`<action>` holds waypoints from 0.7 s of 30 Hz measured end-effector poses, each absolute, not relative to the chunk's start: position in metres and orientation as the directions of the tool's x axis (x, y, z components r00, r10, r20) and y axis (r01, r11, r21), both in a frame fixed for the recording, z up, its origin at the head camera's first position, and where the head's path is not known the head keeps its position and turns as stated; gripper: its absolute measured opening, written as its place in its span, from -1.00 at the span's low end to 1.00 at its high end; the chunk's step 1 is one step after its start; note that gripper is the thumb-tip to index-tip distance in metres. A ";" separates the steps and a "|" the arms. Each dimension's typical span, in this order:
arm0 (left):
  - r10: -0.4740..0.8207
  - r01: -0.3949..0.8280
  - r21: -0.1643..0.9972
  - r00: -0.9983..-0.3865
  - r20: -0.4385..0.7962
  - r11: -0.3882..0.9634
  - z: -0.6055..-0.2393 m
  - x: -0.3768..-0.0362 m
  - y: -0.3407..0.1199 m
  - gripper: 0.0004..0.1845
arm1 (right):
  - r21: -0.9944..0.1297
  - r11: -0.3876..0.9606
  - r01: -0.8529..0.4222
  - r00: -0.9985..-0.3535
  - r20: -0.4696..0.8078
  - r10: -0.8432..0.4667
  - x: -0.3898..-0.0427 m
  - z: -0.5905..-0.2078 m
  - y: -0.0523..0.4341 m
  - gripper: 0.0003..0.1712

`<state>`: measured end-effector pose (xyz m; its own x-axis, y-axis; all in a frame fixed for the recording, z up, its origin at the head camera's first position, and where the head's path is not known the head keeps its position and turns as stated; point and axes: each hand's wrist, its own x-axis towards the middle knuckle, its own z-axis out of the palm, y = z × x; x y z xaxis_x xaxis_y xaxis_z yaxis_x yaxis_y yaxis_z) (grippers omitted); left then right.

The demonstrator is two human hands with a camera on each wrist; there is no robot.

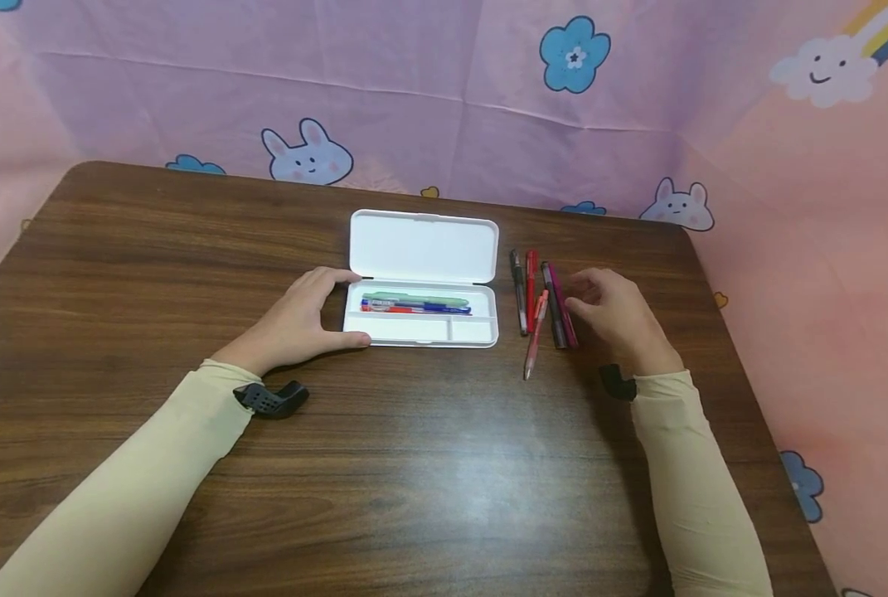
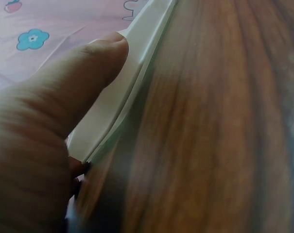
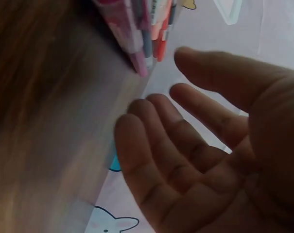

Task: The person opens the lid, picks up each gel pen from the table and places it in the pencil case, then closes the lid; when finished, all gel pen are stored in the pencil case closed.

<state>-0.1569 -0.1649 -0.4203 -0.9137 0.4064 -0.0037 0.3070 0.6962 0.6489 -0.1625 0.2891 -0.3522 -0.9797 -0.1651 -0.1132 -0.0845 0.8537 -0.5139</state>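
A white pencil case [image 1: 406,330] lies with its lid [image 1: 424,246] raised. My left hand [image 1: 298,323] holds its left end, the thumb at the front corner and the fingers by the hinge; in the left wrist view the thumb [image 2: 100,58] rests on the rim. Inside lie a green pen [image 1: 414,298], a blue pen [image 1: 447,308] and a red one [image 1: 414,311]. My right hand [image 1: 618,311], fingers loosely bent and holding nothing, hovers just right of a magenta pen [image 1: 563,307]. Its palm and fingers [image 3: 137,145] show in the right wrist view, apart from the pens.
Left of the magenta pen lie a dark pen [image 1: 554,307], a coral pen [image 1: 536,336], a red pen [image 1: 531,290] and a black pen [image 1: 519,290]. A brown wooden table [image 1: 414,464] bears everything. Patterned cloth [image 1: 444,83] hangs behind it and at its right side.
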 end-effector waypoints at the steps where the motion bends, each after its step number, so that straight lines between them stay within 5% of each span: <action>1: 0.406 0.309 0.647 -0.914 -0.002 0.697 -0.421 -0.157 -0.165 0.08 | -0.514 0.855 -0.076 -0.976 -0.135 -0.169 -0.163 -0.353 0.289 -0.57; 10: 0.410 0.313 0.645 -0.912 0.000 0.697 -0.419 -0.157 -0.165 0.07 | -0.476 0.879 -0.009 -0.957 -0.252 -0.146 -0.164 -0.357 0.290 -0.61; 21: 0.410 0.309 0.648 -0.912 -0.005 0.696 -0.418 -0.156 -0.166 0.07 | -0.446 0.895 -0.024 -0.967 -0.217 -0.134 -0.165 -0.359 0.294 -0.67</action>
<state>-0.1564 -0.1655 -0.4185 -0.9120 0.4102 -0.0051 0.3093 0.6958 0.6482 -0.1646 0.2939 -0.3590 -0.9669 -0.1342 -0.2170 -0.0241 0.8948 -0.4459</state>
